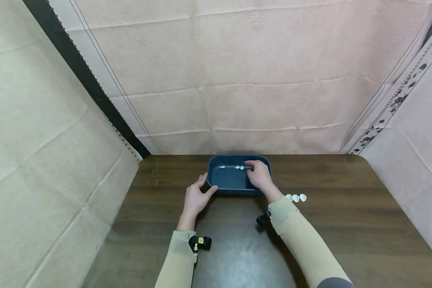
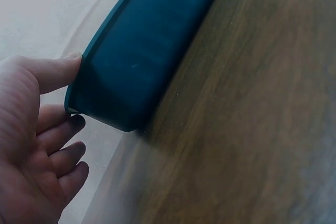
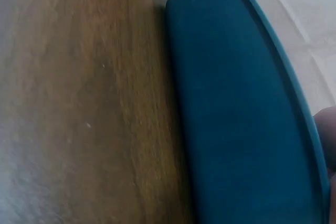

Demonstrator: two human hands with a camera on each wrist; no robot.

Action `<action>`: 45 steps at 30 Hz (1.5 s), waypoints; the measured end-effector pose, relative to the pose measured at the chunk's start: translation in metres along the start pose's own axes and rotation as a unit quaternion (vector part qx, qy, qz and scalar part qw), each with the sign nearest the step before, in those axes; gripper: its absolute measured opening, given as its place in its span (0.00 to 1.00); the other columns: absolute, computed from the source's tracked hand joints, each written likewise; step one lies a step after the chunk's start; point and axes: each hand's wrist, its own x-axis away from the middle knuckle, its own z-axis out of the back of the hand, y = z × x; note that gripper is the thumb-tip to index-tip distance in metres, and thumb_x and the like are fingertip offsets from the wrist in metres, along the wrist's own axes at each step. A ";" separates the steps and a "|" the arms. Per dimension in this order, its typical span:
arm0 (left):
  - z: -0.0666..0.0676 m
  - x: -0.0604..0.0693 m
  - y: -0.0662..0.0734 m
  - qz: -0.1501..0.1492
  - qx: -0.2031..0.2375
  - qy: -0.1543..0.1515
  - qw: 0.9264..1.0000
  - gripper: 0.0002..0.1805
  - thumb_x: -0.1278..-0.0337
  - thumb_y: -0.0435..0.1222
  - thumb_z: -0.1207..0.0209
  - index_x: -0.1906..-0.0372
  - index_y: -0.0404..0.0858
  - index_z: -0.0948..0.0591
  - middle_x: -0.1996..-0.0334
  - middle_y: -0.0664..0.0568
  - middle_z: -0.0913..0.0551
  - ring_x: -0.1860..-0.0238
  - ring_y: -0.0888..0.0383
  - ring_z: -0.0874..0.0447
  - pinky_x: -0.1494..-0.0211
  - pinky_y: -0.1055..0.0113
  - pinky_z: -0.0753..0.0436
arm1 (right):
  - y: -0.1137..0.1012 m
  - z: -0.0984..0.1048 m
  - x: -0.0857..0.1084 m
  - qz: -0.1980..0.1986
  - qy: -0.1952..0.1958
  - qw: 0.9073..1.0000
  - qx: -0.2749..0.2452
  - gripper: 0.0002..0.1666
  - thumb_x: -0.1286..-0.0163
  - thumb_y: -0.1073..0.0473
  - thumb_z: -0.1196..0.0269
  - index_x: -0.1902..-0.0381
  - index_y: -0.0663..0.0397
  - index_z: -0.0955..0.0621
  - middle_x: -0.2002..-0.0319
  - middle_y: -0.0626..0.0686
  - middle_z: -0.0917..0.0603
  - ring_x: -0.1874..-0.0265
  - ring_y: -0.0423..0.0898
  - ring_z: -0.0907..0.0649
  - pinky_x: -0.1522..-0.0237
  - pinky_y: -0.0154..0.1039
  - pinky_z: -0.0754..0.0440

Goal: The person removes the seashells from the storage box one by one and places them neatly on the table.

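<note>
A dark blue rectangular tray [image 1: 234, 189] stands on the table. My left hand [image 1: 195, 199] grips its near left corner. In the left wrist view the thumb [image 2: 60, 72] presses on the rim, the forefinger lies beneath it, and the other fingers are loosely bent. My right hand [image 1: 261, 177] reaches over the tray's right side, with its fingers inside. Left of those fingertips lie small white shell-like pieces [image 1: 239, 167], and another white piece [image 1: 222, 167] is farther left. Whether the right fingers hold a piece is hidden; the right wrist view mostly shows the tray's outer wall [image 3: 236, 103].
Three white round pieces [image 1: 296, 198] lie in a row on the wooden table [image 1: 345, 208], right of the tray and close to the right forearm. Behind the table's far edge hangs a pale cloth [image 1: 255, 108]. Cloth also hangs at both sides.
</note>
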 end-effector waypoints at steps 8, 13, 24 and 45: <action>0.000 0.001 0.000 0.006 -0.001 -0.003 1.000 0.38 0.31 0.45 0.28 0.22 0.39 0.27 0.24 0.47 0.27 0.20 0.49 0.35 0.20 0.47 0.35 | 0.006 0.003 -0.009 -0.020 -0.029 0.999 -0.001 0.26 0.20 0.71 0.46 0.27 0.64 0.22 0.29 0.64 0.22 0.40 0.59 0.18 0.43 0.55 0.19; 0.001 0.002 0.000 -0.009 0.004 0.006 1.000 0.38 0.32 0.43 0.27 0.23 0.36 0.26 0.25 0.47 0.25 0.21 0.48 0.33 0.21 0.47 0.33 | 0.009 0.003 -0.015 -0.021 -0.056 0.998 0.002 0.28 0.22 0.72 0.49 0.28 0.62 0.21 0.31 0.63 0.19 0.33 0.60 0.20 0.36 0.58 0.19; 0.002 0.004 0.002 -0.007 0.008 0.001 1.000 0.38 0.32 0.43 0.28 0.23 0.36 0.26 0.25 0.47 0.26 0.20 0.48 0.35 0.20 0.47 0.34 | 0.013 0.001 -0.023 -0.021 -0.084 0.996 0.007 0.25 0.21 0.70 0.45 0.29 0.63 0.20 0.32 0.64 0.18 0.31 0.60 0.21 0.33 0.59 0.22; 0.002 0.002 0.002 -0.006 0.000 -0.001 1.000 0.37 0.31 0.44 0.28 0.23 0.36 0.26 0.25 0.45 0.25 0.20 0.48 0.35 0.20 0.45 0.34 | 0.016 0.000 -0.026 -0.020 -0.001 1.000 -0.021 0.26 0.26 0.73 0.48 0.36 0.60 0.15 0.39 0.61 0.14 0.39 0.59 0.18 0.35 0.56 0.20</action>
